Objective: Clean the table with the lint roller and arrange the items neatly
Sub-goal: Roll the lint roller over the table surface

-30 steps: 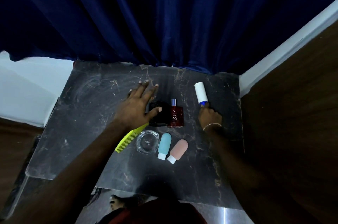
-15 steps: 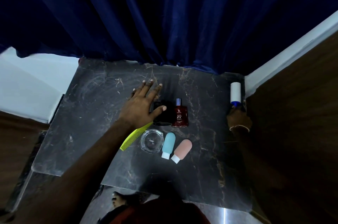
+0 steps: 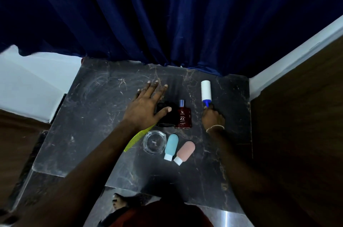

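Observation:
My right hand [image 3: 213, 118] grips the blue handle of the white lint roller [image 3: 206, 91], whose roll lies on the dark marble table [image 3: 89, 115] right of centre. My left hand [image 3: 146, 106] rests flat with fingers spread, its thumb on a black object [image 3: 166, 115]. Beside that stands a red perfume bottle [image 3: 183, 117]. Nearer me lie a yellow-green comb [image 3: 136, 138], partly under my left forearm, a clear glass ashtray [image 3: 154, 142], a light blue tube [image 3: 171, 146] and a pink tube [image 3: 184, 152].
A dark blue curtain [image 3: 167, 19] hangs along the table's far edge. A brown wooden panel [image 3: 297, 106] with white trim stands close on the right. A white surface [image 3: 27, 87] lies to the left. My bare foot [image 3: 120, 201] shows below the near edge.
My right hand swept the lint roller out to the table's right edge and has now brought it back left toward the perfume bottle. My left hand has stayed on the black object.

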### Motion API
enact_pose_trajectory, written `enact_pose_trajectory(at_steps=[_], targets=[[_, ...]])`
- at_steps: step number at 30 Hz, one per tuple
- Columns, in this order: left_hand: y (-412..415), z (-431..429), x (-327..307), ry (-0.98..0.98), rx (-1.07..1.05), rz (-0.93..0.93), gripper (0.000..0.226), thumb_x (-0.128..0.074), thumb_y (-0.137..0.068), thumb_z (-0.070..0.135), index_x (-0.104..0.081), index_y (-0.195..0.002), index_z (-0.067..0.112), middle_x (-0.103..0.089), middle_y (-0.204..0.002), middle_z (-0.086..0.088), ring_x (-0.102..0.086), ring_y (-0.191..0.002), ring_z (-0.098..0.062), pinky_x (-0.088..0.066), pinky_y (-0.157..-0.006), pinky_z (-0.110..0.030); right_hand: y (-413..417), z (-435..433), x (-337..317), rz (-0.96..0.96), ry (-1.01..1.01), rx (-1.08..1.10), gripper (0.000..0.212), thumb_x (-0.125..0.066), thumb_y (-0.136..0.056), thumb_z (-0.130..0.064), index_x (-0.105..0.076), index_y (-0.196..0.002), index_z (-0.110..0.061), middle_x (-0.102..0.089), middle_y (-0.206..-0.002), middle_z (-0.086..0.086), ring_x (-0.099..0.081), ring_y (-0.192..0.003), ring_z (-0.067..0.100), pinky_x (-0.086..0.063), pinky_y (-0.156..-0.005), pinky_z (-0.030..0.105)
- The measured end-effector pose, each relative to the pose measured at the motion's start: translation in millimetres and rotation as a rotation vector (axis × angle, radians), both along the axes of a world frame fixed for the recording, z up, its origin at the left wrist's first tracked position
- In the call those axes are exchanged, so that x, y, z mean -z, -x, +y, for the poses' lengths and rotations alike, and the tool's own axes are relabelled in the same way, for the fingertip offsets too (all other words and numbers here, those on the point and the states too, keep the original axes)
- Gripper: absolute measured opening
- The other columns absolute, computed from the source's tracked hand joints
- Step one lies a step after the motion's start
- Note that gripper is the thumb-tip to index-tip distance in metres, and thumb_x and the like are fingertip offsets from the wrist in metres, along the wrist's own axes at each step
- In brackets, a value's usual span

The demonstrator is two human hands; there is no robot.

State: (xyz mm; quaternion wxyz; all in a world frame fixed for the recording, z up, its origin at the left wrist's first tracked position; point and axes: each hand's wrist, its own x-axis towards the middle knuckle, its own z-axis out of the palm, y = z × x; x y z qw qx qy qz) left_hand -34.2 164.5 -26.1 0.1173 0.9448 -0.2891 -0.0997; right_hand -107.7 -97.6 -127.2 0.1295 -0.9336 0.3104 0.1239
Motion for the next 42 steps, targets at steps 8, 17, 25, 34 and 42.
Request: enact_pose_trajectory(at_steps=[8,17,25,34,42], targets=[[-0.2,-3.2,-0.6,0.001,0.003,0.011,0.085,-0.026,-0.092,0.080,-0.005,-0.163,0.038,-0.009,-0.174,-0.003,-0.005,-0.162,-0.025,-0.018,-0.129,-0.054,-2.8,8.3,2.7,-0.021,0.005,0.038,0.038,-0.032,-0.105,-0.034,-0.049,-0.127,-0.008,-0.070,-0.116,0.018,-0.067,-0.106,0.039,-0.052,-0.087,0.043],[-6.5,-4.2,-0.2,0.006,0.016,-0.010,0.085,-0.026,-0.092,0.080,-0.005,-0.163,0.038,-0.013,-0.173,-0.005,-0.008,-0.161,-0.027,-0.017,-0.129,-0.053,19.6,-54.9,6.6,-0.090,-0.004,0.303,0.040,-0.037,-0.105,-0.028,-0.056,-0.125,0.001,-0.067,-0.114,0.026,-0.065,-0.105,0.043,-0.051,-0.086,0.045],[-7.3,-10.9,3.5,0.005,0.023,-0.001,0.084,-0.026,-0.091,0.081,-0.005,-0.162,0.039,-0.012,-0.173,-0.004,-0.007,-0.161,-0.026,-0.017,-0.129,-0.052,47.8,-100.6,7.5,-0.113,0.025,0.403,0.043,-0.038,-0.105,-0.032,-0.056,-0.125,0.002,-0.067,-0.105,0.026,-0.067,-0.096,0.041,-0.052,-0.082,0.045],[-4.7,-18.7,1.9,-0.014,0.040,0.004,0.083,-0.028,-0.094,0.079,-0.001,-0.162,0.040,-0.005,-0.174,-0.002,0.000,-0.162,-0.023,-0.015,-0.130,-0.054,22.7,-62.0,4.8,-0.050,0.027,0.207,0.043,-0.033,-0.106,-0.033,-0.055,-0.126,-0.003,-0.070,-0.109,0.022,-0.068,-0.101,0.039,-0.049,-0.078,0.038],[-3.3,-27.5,3.6,-0.042,0.052,0.017,0.083,-0.030,-0.095,0.077,-0.004,-0.163,0.038,-0.006,-0.174,-0.004,0.000,-0.162,-0.025,-0.014,-0.130,-0.055,-2.8,-6.2,0.8,0.018,0.039,-0.004,0.041,-0.029,-0.107,-0.034,-0.046,-0.129,-0.006,-0.070,-0.116,0.017,-0.068,-0.107,0.037,-0.053,-0.088,0.042]])
